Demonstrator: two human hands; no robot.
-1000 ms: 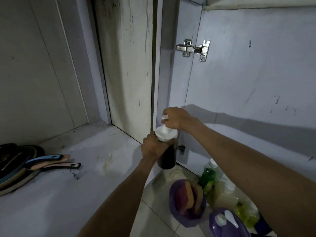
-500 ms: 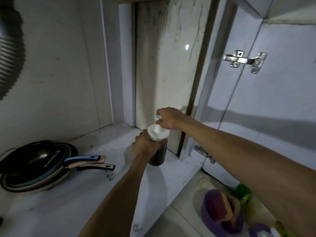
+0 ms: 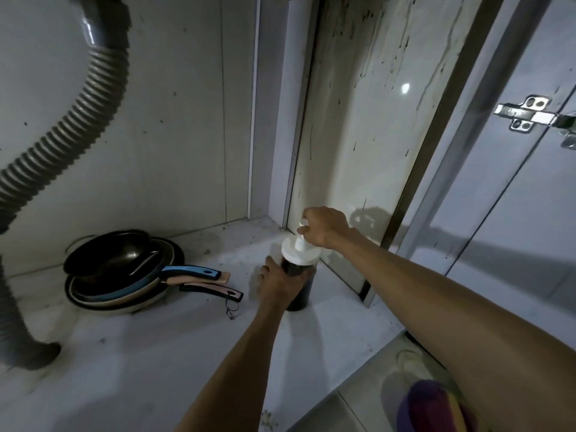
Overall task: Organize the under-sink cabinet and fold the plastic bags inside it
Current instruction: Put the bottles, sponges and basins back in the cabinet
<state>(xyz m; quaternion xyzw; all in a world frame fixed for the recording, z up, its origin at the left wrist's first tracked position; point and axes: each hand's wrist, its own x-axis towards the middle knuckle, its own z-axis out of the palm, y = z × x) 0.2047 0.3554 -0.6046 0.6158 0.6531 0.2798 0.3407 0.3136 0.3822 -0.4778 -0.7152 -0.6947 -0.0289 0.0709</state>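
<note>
Your left hand (image 3: 276, 283) wraps the dark bottle (image 3: 300, 291) round its body, your right hand (image 3: 324, 227) pinches the white pump (image 3: 300, 244) on top; the bottle stands upright on the cabinet floor (image 3: 156, 353), seemingly touching down, just beside the right wall (image 3: 358, 151); pans (image 3: 124, 269) sit well left.

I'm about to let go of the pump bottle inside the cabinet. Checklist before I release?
1. The pump bottle stands upright: ok.
2. Its base fully down on the cabinet floor: cannot tell, the left hand hides part of it.
3. Grip of the left hand round the body: ok.
4. Hold of the right hand on the pump head: ok.
5. Bottle apart from the stacked pans: ok.
</note>
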